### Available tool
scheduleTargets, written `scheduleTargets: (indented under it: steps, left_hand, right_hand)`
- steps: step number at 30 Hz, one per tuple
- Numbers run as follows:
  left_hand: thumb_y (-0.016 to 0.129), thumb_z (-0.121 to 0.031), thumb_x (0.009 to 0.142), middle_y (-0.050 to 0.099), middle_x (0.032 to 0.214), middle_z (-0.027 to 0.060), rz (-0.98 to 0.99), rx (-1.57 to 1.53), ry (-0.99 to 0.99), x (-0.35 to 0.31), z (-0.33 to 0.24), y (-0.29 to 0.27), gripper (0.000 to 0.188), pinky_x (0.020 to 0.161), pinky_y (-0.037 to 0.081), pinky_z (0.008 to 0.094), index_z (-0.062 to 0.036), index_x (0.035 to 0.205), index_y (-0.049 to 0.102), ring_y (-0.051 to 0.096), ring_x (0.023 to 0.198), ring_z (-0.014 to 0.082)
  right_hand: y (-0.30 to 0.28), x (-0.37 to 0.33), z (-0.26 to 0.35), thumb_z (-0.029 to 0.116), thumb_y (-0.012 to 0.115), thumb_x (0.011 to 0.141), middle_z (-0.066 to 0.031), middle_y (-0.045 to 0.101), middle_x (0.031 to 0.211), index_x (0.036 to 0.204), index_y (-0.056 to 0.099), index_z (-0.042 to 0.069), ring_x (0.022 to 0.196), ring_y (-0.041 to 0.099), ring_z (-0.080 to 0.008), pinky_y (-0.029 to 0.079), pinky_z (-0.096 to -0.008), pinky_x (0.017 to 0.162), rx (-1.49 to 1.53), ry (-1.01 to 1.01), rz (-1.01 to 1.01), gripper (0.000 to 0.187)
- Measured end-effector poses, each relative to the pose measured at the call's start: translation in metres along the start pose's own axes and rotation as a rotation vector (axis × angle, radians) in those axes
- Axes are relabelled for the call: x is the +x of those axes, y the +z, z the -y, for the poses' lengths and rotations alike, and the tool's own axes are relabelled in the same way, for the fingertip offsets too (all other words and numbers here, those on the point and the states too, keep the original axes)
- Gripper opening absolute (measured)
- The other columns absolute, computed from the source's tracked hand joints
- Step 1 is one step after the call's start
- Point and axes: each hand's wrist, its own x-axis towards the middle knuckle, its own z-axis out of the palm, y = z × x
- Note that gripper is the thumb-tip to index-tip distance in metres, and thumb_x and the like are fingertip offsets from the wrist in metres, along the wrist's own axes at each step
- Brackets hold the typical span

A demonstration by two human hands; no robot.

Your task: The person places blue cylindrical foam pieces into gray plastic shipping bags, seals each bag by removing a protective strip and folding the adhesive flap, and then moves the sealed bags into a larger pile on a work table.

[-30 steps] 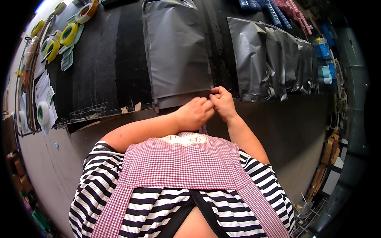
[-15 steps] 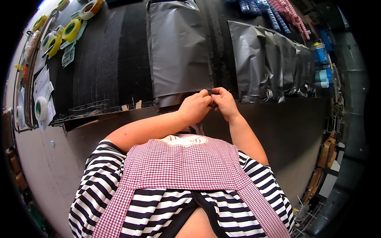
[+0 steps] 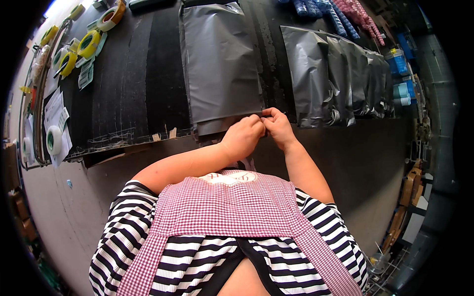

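In front of me a stack of flat grey plastic mailing bags lies lengthwise on the black table, its near end reaching the front edge. My left hand and my right hand meet at the near right corner of this stack. Both hands have their fingers pinched together there, apparently on the bag's corner edge. The fingertips hide most of what is between them. Right of my right hand, several more grey plastic bags lie overlapping in a row, crinkled at their near ends.
The black table has a worn front edge. At its left lie a yellow tape roll, a brown tape roll, papers and a white-green tape roll. Blue bubble-wrap rolls and pink ones lie at the far right.
My hands stay pinched at the same corner, with only slight finger movement. The whole view has shifted a little; the bags stay in place.
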Motion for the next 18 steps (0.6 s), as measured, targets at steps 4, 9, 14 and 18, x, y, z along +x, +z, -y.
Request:
scheduleTargets:
  steps: [4,9,14,18]
  left_hand:
    - [0.075,-0.018,0.084,0.059,0.101,0.0097,0.017,0.072,-0.194,0.003,0.003,0.001,0.023,0.081,0.055,0.0408,-0.007,0.1,0.064,0.065,0.096,0.0309]
    - [0.075,-0.017,0.084,0.06,0.101,0.0092,0.04,0.097,-0.198,0.006,0.007,0.012,0.019,0.08,0.055,0.0414,-0.0082,0.097,0.065,0.065,0.095,0.0301]
    - [0.068,-0.015,0.087,0.06,0.095,0.009,0.05,0.109,-0.209,0.008,0.006,0.02,0.006,0.076,0.054,0.0439,-0.0095,0.087,0.064,0.065,0.089,0.0311]
    - [0.066,-0.014,0.088,0.06,0.094,0.0101,0.066,0.113,-0.231,0.008,0.004,0.019,0.006,0.075,0.054,0.0445,-0.0083,0.088,0.063,0.065,0.087,0.0316]
  right_hand:
    - [-0.004,-0.001,0.01,0.007,0.062,0.099,-0.0047,0.071,0.083,0.12,0.059,-0.001,0.069,0.064,-0.0096,0.05,-0.0255,0.061,-0.044,0.044,0.032,0.023]
    - [0.002,-0.004,0.019,0.009,0.06,0.1,-0.0047,0.071,0.085,0.123,0.057,-0.001,0.069,0.064,-0.0101,0.049,-0.025,0.059,-0.116,0.095,0.022,0.025]
    - [0.001,-0.003,0.016,0.008,0.059,0.099,-0.0051,0.071,0.084,0.121,0.058,-0.001,0.068,0.064,-0.01,0.049,-0.0252,0.058,-0.102,0.075,0.049,0.024]
    - [-0.001,-0.001,0.011,0.008,0.059,0.099,-0.005,0.071,0.081,0.12,0.058,-0.001,0.067,0.064,-0.0101,0.049,-0.0245,0.057,-0.078,0.066,0.046,0.023]
